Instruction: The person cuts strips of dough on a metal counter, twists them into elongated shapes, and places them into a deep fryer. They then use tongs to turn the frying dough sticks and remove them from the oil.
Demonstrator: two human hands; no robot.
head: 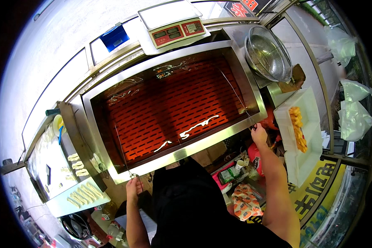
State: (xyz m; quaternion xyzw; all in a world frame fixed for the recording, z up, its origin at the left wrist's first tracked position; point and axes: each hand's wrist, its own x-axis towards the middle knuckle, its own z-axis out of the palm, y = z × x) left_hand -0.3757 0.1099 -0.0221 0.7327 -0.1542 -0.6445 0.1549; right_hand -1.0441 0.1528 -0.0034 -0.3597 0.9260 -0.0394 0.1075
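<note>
Before me is a wide frying vat with a stainless steel rim. Reddish-brown oil fills it, over a slotted plate. At the near left corner my left hand grips the looped end of a thin metal rod, which slants into the vat. My right hand is at the near right corner, closed on the end of another thin metal rod reaching toward the far right. The rods' far ends lie over or in the oil; I cannot tell how deep. No food shows in the vat.
Left, a white board bears raw dough strips. Right, a white box holds fried dough sticks. A wire strainer rests in a metal bowl behind it. A scale stands beyond the vat; plastic bags hang far right.
</note>
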